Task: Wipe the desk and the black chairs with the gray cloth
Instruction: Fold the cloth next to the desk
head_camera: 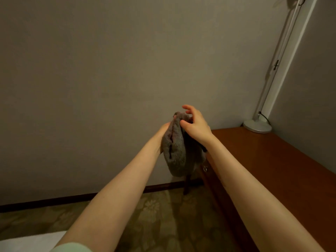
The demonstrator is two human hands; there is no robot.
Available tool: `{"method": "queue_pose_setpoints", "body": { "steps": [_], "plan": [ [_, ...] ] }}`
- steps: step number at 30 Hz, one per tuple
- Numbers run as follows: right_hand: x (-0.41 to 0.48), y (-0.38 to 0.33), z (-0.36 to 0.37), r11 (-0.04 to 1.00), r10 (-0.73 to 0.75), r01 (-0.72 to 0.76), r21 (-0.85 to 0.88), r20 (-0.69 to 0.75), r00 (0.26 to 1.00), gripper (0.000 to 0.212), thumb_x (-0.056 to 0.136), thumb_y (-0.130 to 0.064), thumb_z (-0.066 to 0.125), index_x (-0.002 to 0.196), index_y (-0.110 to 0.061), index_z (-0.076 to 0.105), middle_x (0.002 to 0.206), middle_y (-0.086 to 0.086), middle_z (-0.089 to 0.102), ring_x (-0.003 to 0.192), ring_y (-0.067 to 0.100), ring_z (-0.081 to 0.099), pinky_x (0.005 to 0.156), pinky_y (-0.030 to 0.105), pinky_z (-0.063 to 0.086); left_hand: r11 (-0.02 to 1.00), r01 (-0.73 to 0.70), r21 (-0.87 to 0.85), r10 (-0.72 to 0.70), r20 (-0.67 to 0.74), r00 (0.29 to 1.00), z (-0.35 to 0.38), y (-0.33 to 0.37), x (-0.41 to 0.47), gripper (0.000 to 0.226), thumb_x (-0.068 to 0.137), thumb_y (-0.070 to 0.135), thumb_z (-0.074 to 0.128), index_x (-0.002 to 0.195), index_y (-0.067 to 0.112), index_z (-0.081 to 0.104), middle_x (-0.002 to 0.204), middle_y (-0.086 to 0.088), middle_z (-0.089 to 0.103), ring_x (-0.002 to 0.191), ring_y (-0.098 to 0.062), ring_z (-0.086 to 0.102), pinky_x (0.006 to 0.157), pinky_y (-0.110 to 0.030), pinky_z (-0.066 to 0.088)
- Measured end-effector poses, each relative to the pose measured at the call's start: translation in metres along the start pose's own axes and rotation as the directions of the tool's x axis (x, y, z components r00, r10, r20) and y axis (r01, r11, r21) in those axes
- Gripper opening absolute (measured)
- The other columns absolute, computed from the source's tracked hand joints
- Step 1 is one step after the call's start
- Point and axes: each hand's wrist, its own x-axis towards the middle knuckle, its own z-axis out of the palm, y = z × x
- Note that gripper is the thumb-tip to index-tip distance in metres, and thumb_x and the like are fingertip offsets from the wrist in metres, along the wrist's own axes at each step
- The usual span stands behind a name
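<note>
Bare forearms reach fwd. Soft, nubby gray terry cloth hangs bunched in mid-air, just left of the glossy red-brown wooden desk, not on it. Left hand grips it from behind, fingers mostly hidden; right hand pinches the top fold, forefinger lifted. Judged: cloth being gathered, pre-wipe. Next move calls for a flat pad pressed to the desk top.

The gray cloth hides most of the left hand.
</note>
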Motion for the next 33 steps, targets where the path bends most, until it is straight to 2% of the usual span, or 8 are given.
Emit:
{"method": "queue_pose_setpoints", "body": {
  "steps": [4, 6, 8, 11, 15, 18, 28, 33],
  "plan": [
    [0.050, 0.051, -0.026, 0.983, 0.084, -0.067, -0.168, 0.094, 0.992, 0.051, 0.093, -0.037, 0.051, 0.141, -0.022, 0.038, 0.142, 0.007, 0.042, 0.131, 0.027, 0.038, 0.105, 0.044, 0.029, 0.989, 0.092, -0.115, -0.075, 0.144, 0.987, 0.030, 0.005, 0.055, 0.039, 0.100, 0.038, 0.035, 0.091, 0.011, 0.061, 0.063, -0.005, 0.069, 0.062, -0.017, 0.067, 0.065, -0.027, 0.054],
    [0.073, 0.072, -0.039, 0.995, 0.072, -0.079, 0.063, 0.113, 0.991, 0.019, 0.096, -0.026, 0.050, 0.105, -0.015, 0.062, 0.107, 0.009, 0.062, 0.103, 0.023, 0.056, 0.085, 0.035, 0.042, 0.993, 0.082, -0.081, -0.064, 0.205, 0.977, 0.038, 0.009, 0.088, 0.044, 0.098, 0.042, 0.034, 0.092, 0.009, 0.064, 0.074, -0.005, 0.072, 0.069, -0.015, 0.069, 0.073, -0.027, 0.054],
    [0.091, 0.088, -0.051, 0.995, 0.038, -0.039, 0.092, 0.008, 0.999, 0.020, 0.094, -0.019, 0.051, 0.076, -0.016, 0.059, 0.079, 0.002, 0.060, 0.080, 0.015, 0.055, 0.068, 0.030, 0.041, 0.999, 0.053, -0.004, -0.050, 0.270, 0.962, 0.051, 0.015, 0.108, 0.039, 0.098, 0.038, 0.038, 0.093, 0.011, 0.065, 0.077, -0.003, 0.072, 0.072, -0.013, 0.069, 0.075, -0.026, 0.053],
    [0.120, 0.122, -0.069, 0.990, 0.031, -0.009, 0.140, -0.152, 0.988, 0.009, 0.091, -0.014, 0.056, 0.085, -0.015, 0.062, 0.082, 0.006, 0.064, 0.081, 0.016, 0.058, 0.070, 0.037, 0.045, 0.997, -0.027, 0.067, 0.009, 0.245, 0.969, 0.068, 0.016, 0.143, 0.026, 0.095, 0.027, 0.048, 0.105, 0.009, 0.064, 0.081, -0.001, 0.071, 0.069, -0.008, 0.068, 0.066, -0.021, 0.054],
    [0.146, 0.171, -0.087, 0.984, 0.070, -0.041, 0.176, -0.167, 0.983, 0.009, 0.091, -0.013, 0.057, 0.094, -0.013, 0.065, 0.091, 0.010, 0.068, 0.093, 0.028, 0.064, 0.083, 0.050, 0.049, 0.864, -0.107, 0.491, 0.065, 0.101, 0.993, 0.079, 0.004, 0.181, 0.024, 0.089, 0.030, 0.061, 0.109, 0.018, 0.062, 0.084, 0.003, 0.064, 0.064, 0.000, 0.063, 0.052, -0.016, 0.049],
    [0.161, 0.190, -0.094, 0.978, 0.079, -0.049, 0.203, -0.145, 0.986, 0.009, 0.092, -0.010, 0.055, 0.092, -0.013, 0.063, 0.089, 0.009, 0.066, 0.090, 0.022, 0.061, 0.082, 0.048, 0.048, 0.880, -0.034, 0.473, -0.007, 0.084, 0.996, 0.085, -0.001, 0.212, 0.025, 0.089, 0.036, 0.060, 0.109, 0.022, 0.062, 0.094, 0.002, 0.064, 0.090, -0.015, 0.059, 0.065, -0.027, 0.048],
    [0.214, 0.237, -0.098, 0.967, 0.213, -0.184, 0.178, -0.159, 0.964, 0.023, 0.096, -0.015, 0.049, 0.089, 0.002, 0.061, 0.076, 0.011, 0.054, 0.072, 0.020, 0.051, 0.064, 0.034, 0.036, 0.772, 0.202, 0.603, -0.414, 0.235, 0.880, 0.087, 0.016, 0.317, 0.033, 0.092, 0.016, 0.053, 0.122, 0.030, 0.051, 0.119, -0.002, 0.053, 0.110, -0.020, 0.048, 0.091, -0.052, 0.045],
    [0.255, 0.258, -0.087, 0.975, 0.214, -0.200, 0.095, -0.172, 0.962, 0.021, 0.096, -0.010, 0.047, 0.094, 0.006, 0.061, 0.085, 0.026, 0.059, 0.078, 0.026, 0.056, 0.068, 0.036, 0.041, 0.582, 0.046, 0.812, -0.344, 0.195, 0.919, 0.086, 0.025, 0.378, 0.043, 0.086, 0.003, 0.053, 0.124, 0.023, 0.057, 0.115, -0.001, 0.054, 0.095, -0.014, 0.053, 0.073, -0.035, 0.051]
  ]
}}
